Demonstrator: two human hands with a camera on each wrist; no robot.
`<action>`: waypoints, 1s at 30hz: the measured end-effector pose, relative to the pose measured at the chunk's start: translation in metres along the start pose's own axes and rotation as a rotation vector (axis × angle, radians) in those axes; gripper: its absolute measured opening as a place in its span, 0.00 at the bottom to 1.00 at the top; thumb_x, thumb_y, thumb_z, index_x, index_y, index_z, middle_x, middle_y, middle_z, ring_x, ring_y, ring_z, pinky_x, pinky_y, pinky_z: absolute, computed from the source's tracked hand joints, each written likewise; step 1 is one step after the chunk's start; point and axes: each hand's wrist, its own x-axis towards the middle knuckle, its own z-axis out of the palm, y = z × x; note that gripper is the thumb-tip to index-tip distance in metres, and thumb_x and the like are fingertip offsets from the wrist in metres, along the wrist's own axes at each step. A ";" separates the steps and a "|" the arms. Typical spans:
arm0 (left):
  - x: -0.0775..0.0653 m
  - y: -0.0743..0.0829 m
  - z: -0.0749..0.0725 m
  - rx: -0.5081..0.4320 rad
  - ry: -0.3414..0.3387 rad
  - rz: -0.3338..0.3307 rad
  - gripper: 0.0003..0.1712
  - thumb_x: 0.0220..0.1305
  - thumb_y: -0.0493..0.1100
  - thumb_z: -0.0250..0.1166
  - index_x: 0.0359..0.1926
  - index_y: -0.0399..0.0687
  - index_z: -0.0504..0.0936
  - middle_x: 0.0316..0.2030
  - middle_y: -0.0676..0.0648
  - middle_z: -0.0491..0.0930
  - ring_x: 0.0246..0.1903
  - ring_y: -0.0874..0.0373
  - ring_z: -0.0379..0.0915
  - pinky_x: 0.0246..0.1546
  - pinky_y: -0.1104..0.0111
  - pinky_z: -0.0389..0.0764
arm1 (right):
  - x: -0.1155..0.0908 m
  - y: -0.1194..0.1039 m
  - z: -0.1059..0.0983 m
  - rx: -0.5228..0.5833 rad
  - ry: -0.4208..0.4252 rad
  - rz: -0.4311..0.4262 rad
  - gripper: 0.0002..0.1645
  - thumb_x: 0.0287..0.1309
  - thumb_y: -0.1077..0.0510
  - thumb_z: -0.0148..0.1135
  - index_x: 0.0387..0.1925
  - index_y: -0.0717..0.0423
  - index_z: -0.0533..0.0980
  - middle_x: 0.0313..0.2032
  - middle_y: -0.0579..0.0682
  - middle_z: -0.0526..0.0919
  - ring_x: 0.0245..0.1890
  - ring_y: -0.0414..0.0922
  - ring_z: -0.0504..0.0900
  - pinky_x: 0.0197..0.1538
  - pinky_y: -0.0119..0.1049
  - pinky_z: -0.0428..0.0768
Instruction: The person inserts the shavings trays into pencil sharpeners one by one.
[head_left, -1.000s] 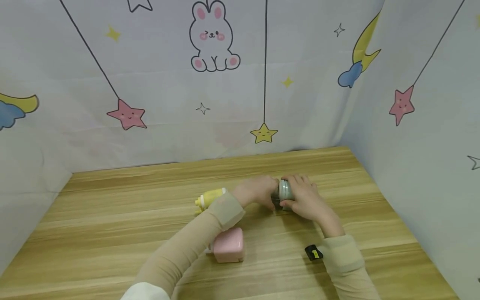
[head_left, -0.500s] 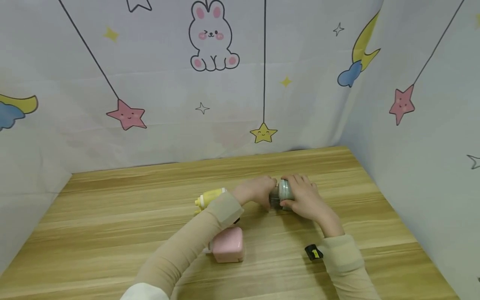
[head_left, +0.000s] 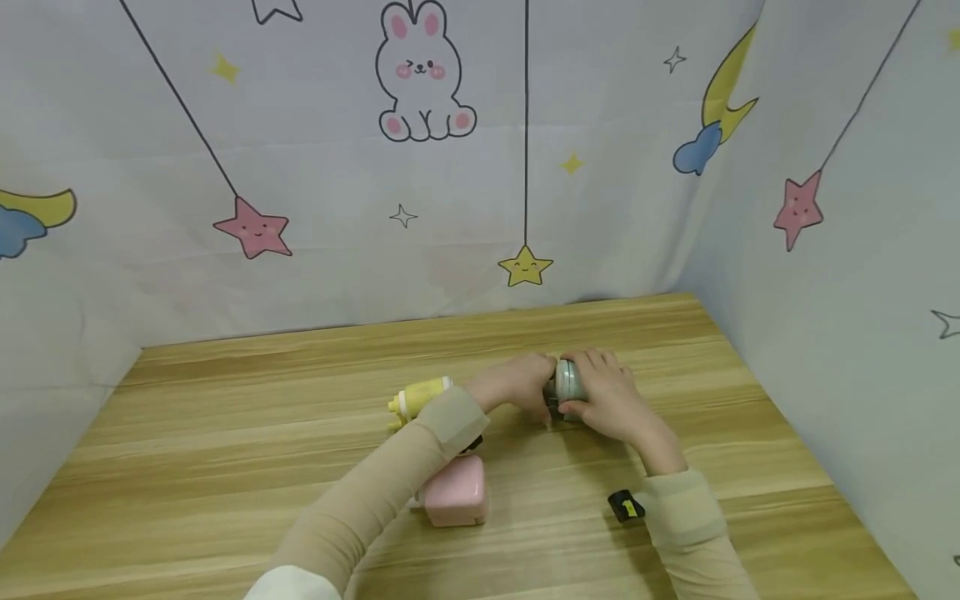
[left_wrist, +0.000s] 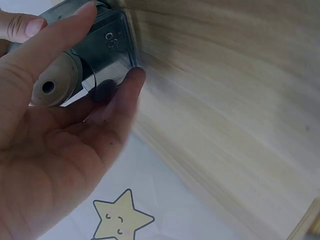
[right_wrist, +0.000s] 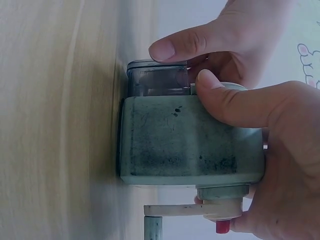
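A green hand-crank pencil sharpener point(head_left: 567, 382) lies between both hands near the back of the table. My right hand point(head_left: 611, 396) grips its body point(right_wrist: 185, 140), the thumb on the near side. From the body's opposite end sticks a clear drawer point(right_wrist: 160, 80). My left hand point(head_left: 517, 383) holds this drawer end between thumb and fingers; in the left wrist view one fingertip touches the drawer's corner. Beside that hand shows the round front plate point(left_wrist: 60, 82) with its dark hole. A crank point(right_wrist: 175, 211) with a red tip point(right_wrist: 223, 226) juts from the back.
A pink box-shaped object point(head_left: 457, 492) stands under the left forearm. Behind that arm lies a yellow object with white bands point(head_left: 422, 397), partly hidden. A small black item with a yellow mark point(head_left: 625, 505) sits by the right cuff. Fabric walls point(head_left: 337, 275) border the table.
My left hand drew slightly left half a second ago, showing more of the drawer, and is now back closer to the sharpener's body. The right hand has stayed in place.
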 end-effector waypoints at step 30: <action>0.013 -0.003 0.013 -0.200 0.068 -0.076 0.33 0.35 0.46 0.76 0.43 0.39 0.73 0.37 0.46 0.77 0.31 0.60 0.70 0.32 0.71 0.76 | 0.002 -0.001 -0.004 0.029 -0.006 -0.011 0.38 0.42 0.52 0.69 0.55 0.57 0.65 0.49 0.58 0.73 0.47 0.54 0.66 0.43 0.56 0.69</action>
